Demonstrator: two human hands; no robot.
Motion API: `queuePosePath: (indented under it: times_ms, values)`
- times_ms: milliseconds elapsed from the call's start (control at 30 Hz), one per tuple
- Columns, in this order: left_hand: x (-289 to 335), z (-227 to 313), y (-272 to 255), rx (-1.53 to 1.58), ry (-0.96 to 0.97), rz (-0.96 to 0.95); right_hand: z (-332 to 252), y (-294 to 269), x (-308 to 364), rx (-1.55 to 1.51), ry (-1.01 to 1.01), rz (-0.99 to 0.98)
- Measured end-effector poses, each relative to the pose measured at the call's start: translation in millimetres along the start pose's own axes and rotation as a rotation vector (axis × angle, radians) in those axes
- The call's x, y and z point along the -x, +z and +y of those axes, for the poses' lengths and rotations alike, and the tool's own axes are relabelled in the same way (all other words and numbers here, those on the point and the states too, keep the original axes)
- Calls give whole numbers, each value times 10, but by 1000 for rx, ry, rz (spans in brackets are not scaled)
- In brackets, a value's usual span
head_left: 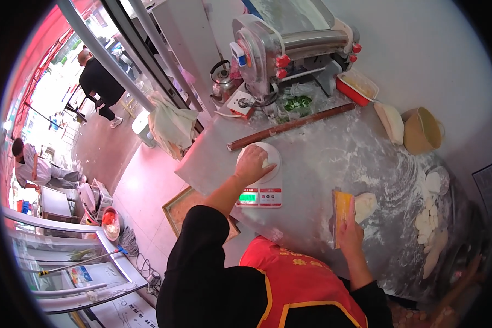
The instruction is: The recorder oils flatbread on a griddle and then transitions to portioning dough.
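My left hand (251, 165) is over the round plate of a white kitchen scale (268, 177), its fingers curled on a small piece of white dough (265, 163) that is mostly hidden under them. The scale's display glows green. A dough scraper (342, 206) with a yellow handle is gripped in my right hand (351, 236); its blade stands against the floured tabletop (311, 164). Just right of the scraper lies a lump of dough (365, 205). Farther right, several dough pieces (427, 221) lie in a row, with a long strip of dough (435, 254) below them.
A rolling pin (290, 127) lies beyond the scale. Behind it stand a dough-rolling machine (290, 49), a kettle (223, 85), a power socket (240, 103) and chopped greens (297, 103). A red tub (357, 87) and a tan bucket (422, 131) are by the wall. Two people are outside, left.
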State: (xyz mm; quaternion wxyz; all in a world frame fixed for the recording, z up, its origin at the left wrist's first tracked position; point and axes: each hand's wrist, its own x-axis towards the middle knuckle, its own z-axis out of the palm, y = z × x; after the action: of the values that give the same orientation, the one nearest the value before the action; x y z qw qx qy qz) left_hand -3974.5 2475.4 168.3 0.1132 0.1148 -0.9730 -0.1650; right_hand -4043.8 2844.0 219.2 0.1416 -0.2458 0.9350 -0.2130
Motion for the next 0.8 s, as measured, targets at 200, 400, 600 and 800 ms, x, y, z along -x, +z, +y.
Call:
queuePosePath:
  times_ms: [200,400,600,800]
  values:
    - [-66,337,-102,-344,39,205,70,-11,13,-24,-65,50]
    - [386,1131,188,323,165,115,173,-307,255,-370,43,291]
    - [828,1715,770,512,136,-3,327,-531,437,-425,-20,375]
    - [970,1905,808,513,95,-130,215,-571,551,-225,56,235]
